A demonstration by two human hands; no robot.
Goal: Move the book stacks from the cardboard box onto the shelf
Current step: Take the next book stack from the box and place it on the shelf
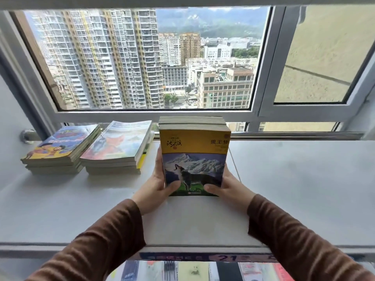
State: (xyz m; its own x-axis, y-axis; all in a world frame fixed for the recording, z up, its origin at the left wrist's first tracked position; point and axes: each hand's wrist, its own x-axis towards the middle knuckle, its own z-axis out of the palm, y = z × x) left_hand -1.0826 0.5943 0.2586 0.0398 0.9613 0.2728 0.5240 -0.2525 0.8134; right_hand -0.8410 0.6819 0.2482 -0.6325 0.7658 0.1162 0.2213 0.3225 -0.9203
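I hold a stack of books [193, 151] between both hands above the white shelf top [294, 189]. Its top book has a yellow cover with a howling wolf. My left hand [157, 183] grips the stack's left side with the thumb on the cover. At the right side, my right hand [225, 188] does the same. The stack tilts toward me, its far end high; whether its underside touches the shelf is hidden. Two other book stacks lie flat at the left: one with a cartoon cover [60, 148] and one with a fox cover [119, 147]. The cardboard box is out of view.
A large window [152, 57] with a grey frame stands right behind the shelf top. A seam [236, 169] splits the shelf surface just right of the held stack. Below the front edge, a lower shelf holds several books [192, 270]. A round knob [27, 135] sits at far left.
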